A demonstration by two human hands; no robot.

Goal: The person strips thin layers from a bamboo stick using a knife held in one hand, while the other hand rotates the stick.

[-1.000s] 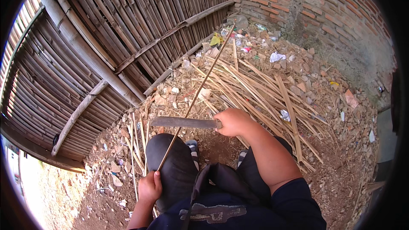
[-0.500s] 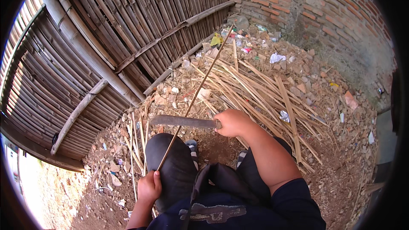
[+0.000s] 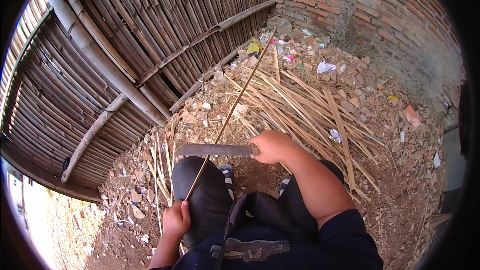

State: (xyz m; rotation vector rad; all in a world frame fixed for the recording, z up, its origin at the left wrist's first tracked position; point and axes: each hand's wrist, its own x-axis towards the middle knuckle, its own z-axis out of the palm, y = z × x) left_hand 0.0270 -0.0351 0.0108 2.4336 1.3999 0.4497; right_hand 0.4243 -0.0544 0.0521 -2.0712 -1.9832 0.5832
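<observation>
My left hand (image 3: 176, 218) is closed round the near end of a long thin bamboo strip (image 3: 235, 102), beside my left knee. The strip slants up and away to the right, over the rubble. In my right hand (image 3: 272, 146) is the handle of a machete (image 3: 215, 149), its broad dark blade pointing left above my knee. The blade lies across the strip, which passes out of sight behind it; whether they touch I cannot tell. A loose pile of split bamboo strips (image 3: 305, 107) lies on the ground ahead and to the right.
A few more strips (image 3: 159, 170) lie left of my left knee. A bamboo fence (image 3: 165, 25) rises on the left and a brick wall (image 3: 385, 15) at the back right. Broken stones and litter, including a white scrap (image 3: 326, 67), cover the ground.
The machete has dropped slightly toward me along the strip, my right hand moving with it. My left hand keeps its hold in nearly the same place.
</observation>
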